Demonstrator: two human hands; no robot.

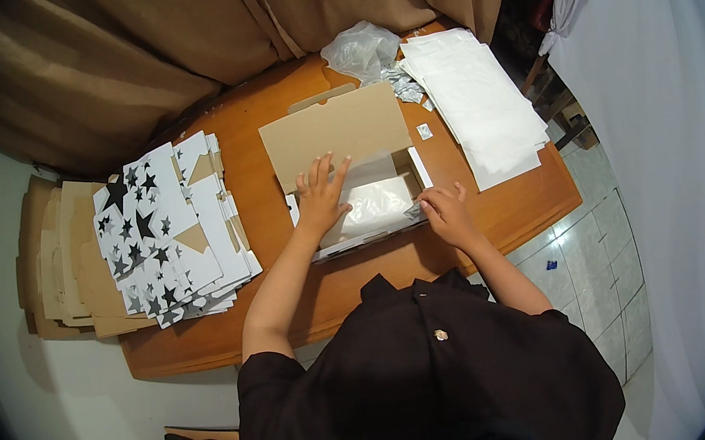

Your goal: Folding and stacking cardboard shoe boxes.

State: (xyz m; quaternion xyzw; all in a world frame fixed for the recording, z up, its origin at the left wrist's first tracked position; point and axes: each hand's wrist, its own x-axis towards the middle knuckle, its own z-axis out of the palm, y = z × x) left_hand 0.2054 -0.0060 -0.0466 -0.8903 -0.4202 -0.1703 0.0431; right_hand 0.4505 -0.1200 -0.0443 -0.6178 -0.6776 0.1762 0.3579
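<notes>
A dark shirt (424,369) is nearest, before an open box (337,129) on the tabletop (246,145). The left hand (322,197) spreads over the box's left side, seemingly steadying it; the right hand (448,210) apparently pinches a silvery packet (413,212) at its near-right corner.

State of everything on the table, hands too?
Box: open, lid raised
White bundle: inside the box
Left hand: open, fingers spread
Right hand: at box's near-right corner, grip unclear
Star-printed cardboard: flat, stacked
Brown cardboard: flat, stacked
White sheets: flat, stacked
Plastic bag: crumpled
Silver packets: loose
</notes>
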